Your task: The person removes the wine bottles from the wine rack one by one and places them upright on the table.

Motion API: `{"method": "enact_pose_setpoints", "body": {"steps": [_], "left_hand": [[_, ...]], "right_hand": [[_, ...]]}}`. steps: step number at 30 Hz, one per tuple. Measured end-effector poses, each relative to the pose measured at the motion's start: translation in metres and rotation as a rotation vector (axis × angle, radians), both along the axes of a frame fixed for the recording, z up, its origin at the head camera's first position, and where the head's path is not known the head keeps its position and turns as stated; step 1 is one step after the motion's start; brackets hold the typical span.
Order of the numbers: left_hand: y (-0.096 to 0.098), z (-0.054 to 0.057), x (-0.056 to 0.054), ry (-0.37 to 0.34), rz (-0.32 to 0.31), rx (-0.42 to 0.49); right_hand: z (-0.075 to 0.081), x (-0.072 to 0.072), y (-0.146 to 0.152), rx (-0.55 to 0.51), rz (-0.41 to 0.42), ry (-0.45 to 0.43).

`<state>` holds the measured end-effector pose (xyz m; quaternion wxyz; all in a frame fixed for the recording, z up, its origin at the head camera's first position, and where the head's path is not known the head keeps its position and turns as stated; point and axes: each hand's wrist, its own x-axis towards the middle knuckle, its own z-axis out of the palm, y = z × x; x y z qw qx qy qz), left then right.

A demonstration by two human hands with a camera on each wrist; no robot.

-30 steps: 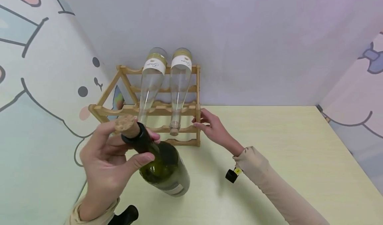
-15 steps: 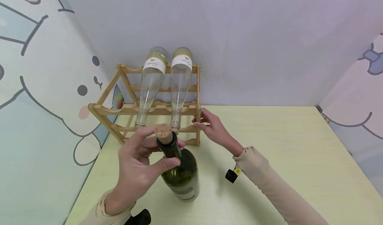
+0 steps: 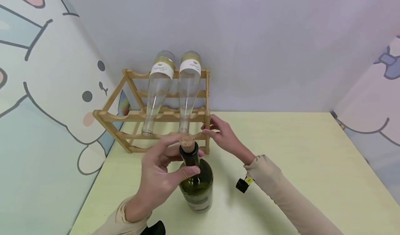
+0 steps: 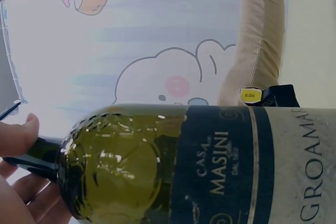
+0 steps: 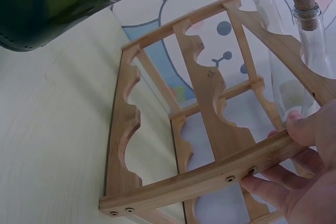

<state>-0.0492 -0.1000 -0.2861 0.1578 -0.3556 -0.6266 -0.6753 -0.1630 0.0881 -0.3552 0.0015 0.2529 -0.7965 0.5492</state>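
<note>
My left hand point(image 3: 156, 181) pinches the dark neck of a green wine bottle point(image 3: 197, 186) between thumb and fingers. A cork point(image 3: 187, 142) stands in its mouth. Cream and dark label paper shows in the left wrist view. The bottle is slightly tilted, in front of the wooden wine rack point(image 3: 134, 115). In the right wrist view its base hangs over the table. My right hand point(image 3: 226, 137) grips the rack's right front upright, thumb on one side and fingers on the other. Two clear bottles point(image 3: 158, 89) lie sloping on the rack's top tier, necks toward me.
The pale table point(image 3: 297, 158) extends to the right of the rack. A grey wall point(image 3: 265, 47) stands behind, and a cartoon-printed wall point(image 3: 59, 89) rises close on the left. Wrist-camera gear point(image 3: 242, 185) hangs under the right sleeve.
My left hand has carried the green bottle to the right, toward the rack's right side, and the bottle has come more upright. The right hand has stayed on the rack.
</note>
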Motion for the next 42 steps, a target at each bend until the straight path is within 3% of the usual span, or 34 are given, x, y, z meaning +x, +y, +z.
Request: {"method": "enact_pose_setpoints", "body": {"steps": [15, 21, 27, 31, 38, 42], "left_hand": [[0.016, -0.023, -0.004, -0.028, 0.016, -0.057], [0.019, -0.033, -0.006, -0.035, 0.058, -0.091], [0.023, -0.043, -0.006, -0.088, 0.088, -0.117], [0.025, -0.048, -0.005, -0.064, 0.104, -0.130], [0.027, -0.047, -0.005, -0.059, 0.106, -0.158], [0.026, -0.044, -0.005, -0.038, 0.106, -0.221]], "right_hand": [[-0.002, 0.000, 0.001, -0.005, 0.020, 0.022], [-0.003, -0.002, 0.003, -0.009, 0.041, 0.029], [-0.004, -0.002, 0.004, -0.016, 0.052, 0.028], [-0.004, -0.001, 0.003, -0.016, 0.051, 0.028], [-0.008, -0.001, 0.003, -0.035, 0.050, 0.048], [-0.019, -0.009, 0.002, -0.057, 0.049, 0.025]]}}
